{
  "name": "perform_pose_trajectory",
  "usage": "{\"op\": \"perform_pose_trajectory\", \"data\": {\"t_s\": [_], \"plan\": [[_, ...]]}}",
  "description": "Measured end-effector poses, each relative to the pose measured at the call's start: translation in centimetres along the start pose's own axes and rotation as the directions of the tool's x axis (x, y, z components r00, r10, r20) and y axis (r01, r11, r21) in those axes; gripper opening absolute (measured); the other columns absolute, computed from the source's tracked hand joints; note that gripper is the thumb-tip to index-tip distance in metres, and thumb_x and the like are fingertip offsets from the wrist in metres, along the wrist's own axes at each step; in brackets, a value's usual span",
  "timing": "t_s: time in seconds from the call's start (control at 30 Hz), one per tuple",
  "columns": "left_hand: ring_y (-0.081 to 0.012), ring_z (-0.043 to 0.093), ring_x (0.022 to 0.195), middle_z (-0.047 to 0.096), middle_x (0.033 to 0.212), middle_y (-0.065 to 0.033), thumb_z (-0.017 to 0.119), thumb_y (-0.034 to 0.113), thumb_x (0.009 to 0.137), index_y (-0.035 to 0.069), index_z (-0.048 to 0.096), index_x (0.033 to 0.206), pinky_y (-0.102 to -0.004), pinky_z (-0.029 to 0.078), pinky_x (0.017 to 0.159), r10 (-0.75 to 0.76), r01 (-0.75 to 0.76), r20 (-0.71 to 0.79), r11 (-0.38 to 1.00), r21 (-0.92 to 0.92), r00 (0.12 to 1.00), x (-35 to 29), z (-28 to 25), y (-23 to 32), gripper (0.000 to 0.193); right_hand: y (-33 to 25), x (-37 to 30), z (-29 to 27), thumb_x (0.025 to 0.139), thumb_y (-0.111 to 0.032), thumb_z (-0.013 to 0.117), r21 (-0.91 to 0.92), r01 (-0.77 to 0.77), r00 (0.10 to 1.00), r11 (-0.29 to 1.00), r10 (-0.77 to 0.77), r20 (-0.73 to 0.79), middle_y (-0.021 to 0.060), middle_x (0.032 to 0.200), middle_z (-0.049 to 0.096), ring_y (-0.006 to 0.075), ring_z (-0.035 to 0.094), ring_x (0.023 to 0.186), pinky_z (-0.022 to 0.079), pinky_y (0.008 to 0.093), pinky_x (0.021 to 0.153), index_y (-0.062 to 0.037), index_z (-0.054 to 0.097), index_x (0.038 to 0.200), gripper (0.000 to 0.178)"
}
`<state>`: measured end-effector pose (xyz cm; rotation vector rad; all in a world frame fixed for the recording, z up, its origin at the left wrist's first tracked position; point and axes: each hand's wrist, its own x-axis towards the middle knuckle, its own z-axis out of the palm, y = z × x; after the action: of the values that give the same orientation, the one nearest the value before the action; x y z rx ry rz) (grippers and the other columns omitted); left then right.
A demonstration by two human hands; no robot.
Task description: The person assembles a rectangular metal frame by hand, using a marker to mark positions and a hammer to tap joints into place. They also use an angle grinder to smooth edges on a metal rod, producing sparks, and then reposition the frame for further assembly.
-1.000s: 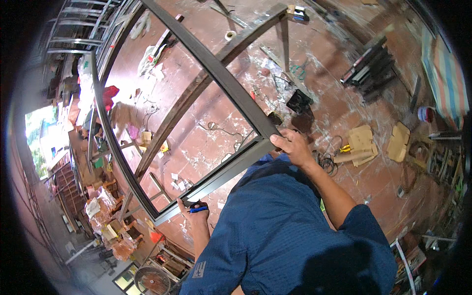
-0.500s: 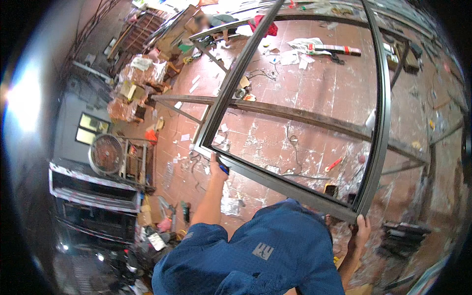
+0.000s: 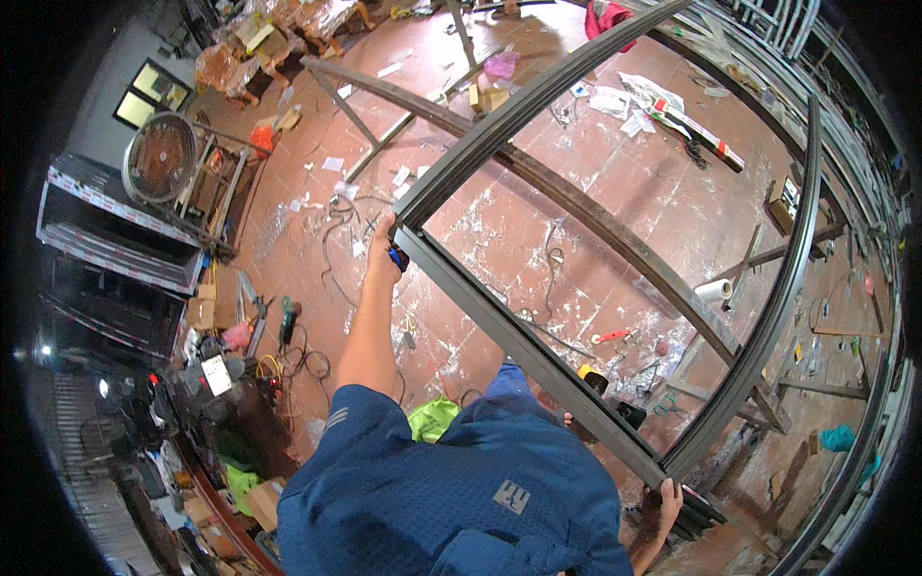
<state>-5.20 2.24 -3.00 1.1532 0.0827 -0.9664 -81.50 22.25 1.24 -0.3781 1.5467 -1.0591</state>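
Observation:
A large dark grey metal frame (image 3: 528,341), rectangular with open middle, slants across the view. My left hand (image 3: 384,248) grips its near left corner from outside; the fingers are partly hidden. A small blue-and-black item (image 3: 399,257) shows at that hand, too small to name. At the near right corner, my right hand (image 3: 666,501) is closed round the frame, fingertips on its edge. Beyond my hands, the frame passes over a brown beam (image 3: 595,206) of a low stand; I cannot tell whether they touch.
A round fan (image 3: 158,158) and a power tool (image 3: 288,322) with a cable are at the left. On the tiled floor lie a red tool (image 3: 612,336), a white roll (image 3: 713,291), a long box (image 3: 696,134) and scraps. Metal lengths (image 3: 778,58) line the far right.
The view has turned, and the frame's near side now slopes more steeply down to the right. Both hands keep their corners. The person at the far side has left the view.

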Motion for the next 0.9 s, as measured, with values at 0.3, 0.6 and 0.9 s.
{"op": "perform_pose_trajectory", "data": {"t_s": [0.3,0.6,0.9], "plan": [[-0.0241,0.074,0.076,0.076,0.090,-0.0082,0.074,0.040,0.091,0.008,0.070,0.105,-0.0372,0.062,0.074,0.008,-0.010,0.047,0.999,0.037,0.999,-0.8,1.5,0.1,0.035,-2.5,-2.0,2.2,0.088,-0.032,0.081,-0.051,0.039,0.999,0.998,-0.038,0.015,0.0080,0.109,0.066,0.0222,0.066,0.092,0.055,0.0382,0.081,0.0011,0.058,0.130,0.058],[-0.0250,0.074,0.076,0.076,0.091,-0.0094,0.074,0.039,0.091,0.006,0.070,0.107,-0.0390,0.062,0.074,-0.002,0.002,0.011,0.999,0.032,1.000,-0.7,1.5,0.0,0.036,-1.5,-1.5,1.2,0.087,-0.031,0.084,-0.023,0.027,0.997,0.999,-0.028,-0.068,0.0067,0.105,0.065,0.0199,0.063,0.088,0.051,0.0340,0.077,0.0027,0.055,0.133,0.064],[-0.0248,0.072,0.075,0.075,0.090,-0.0087,0.074,0.044,0.091,0.007,0.071,0.109,-0.0400,0.061,0.073,0.009,-0.013,0.080,0.999,0.039,0.997,1.6,0.2,-1.4,0.042,-0.4,1.1,-2.5,0.094,-0.039,0.077,-0.108,-0.084,0.993,0.991,0.091,0.070,0.0099,0.117,0.064,0.0243,0.063,0.104,0.049,0.0375,0.093,0.0017,0.053,0.142,0.067]]}}
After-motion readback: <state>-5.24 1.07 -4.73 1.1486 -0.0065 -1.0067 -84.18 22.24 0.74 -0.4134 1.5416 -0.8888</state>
